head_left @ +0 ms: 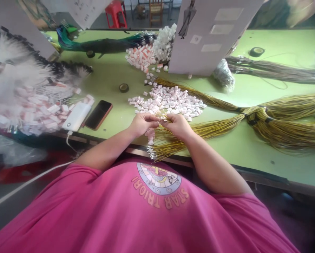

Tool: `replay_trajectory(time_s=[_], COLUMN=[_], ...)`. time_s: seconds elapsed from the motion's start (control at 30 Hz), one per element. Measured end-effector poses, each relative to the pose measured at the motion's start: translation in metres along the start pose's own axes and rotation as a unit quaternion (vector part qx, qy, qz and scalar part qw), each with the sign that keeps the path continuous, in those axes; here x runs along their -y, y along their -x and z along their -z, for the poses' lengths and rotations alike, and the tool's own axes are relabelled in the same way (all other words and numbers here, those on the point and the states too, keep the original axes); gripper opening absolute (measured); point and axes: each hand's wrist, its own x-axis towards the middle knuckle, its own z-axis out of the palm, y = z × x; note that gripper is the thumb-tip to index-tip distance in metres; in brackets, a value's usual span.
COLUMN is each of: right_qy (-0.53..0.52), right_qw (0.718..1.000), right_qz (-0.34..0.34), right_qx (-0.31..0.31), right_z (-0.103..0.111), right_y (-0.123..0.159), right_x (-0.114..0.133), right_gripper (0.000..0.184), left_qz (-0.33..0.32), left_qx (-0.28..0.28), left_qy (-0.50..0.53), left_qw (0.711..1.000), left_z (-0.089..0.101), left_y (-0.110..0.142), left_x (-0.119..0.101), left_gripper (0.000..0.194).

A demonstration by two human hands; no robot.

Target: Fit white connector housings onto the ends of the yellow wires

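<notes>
Well, beside the heaped white plastic connectors (173,100), the right hand (177,125) grips slim yellow-black wires (212,128), probably light, springy, best held near their silvery tips (151,153); the left hand (143,124) pinches something hidden.

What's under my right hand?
Yellow wires show on both sides of your right hand, seemingly running beneath it; whatever lies directly under the palm is covered.
</notes>
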Motion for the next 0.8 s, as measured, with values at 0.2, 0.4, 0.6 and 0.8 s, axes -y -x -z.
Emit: replay_trajectory(time_s=[0.2, 0.4, 0.6, 0.8], right_qy=[-0.015, 0.003, -0.001, -0.056], right_qw=[1.000, 0.998, 1.000, 0.998], right_qz=[0.019, 0.044, 0.015, 0.003], right_qx=[0.007, -0.048, -0.019, -0.028], right_z=[0.004, 0.007, 0.007, 0.005], right_y=[-0.001, -0.001, 0.002, 0.001], right_x=[-0.003, 0.000, 0.006, 0.005], right_gripper=[0.030, 0.027, 0.024, 0.017], left_qz=[0.008, -0.141, -0.140, -0.094], left_qx=[0.058, -0.049, -0.017, -0.034], left_qy=[-0.064, -0.414, -0.506, -0.354], left_qw=[0.996, 0.898, 0.851, 0.930], left_z=[0.016, 0.074, 0.095, 0.078], left_y=[0.005, -0.012, -0.037, -0.019], left_x=[-0.003, -0.021, -0.008, -0.019], left_gripper=[0.029, 0.018, 0.008, 0.012])
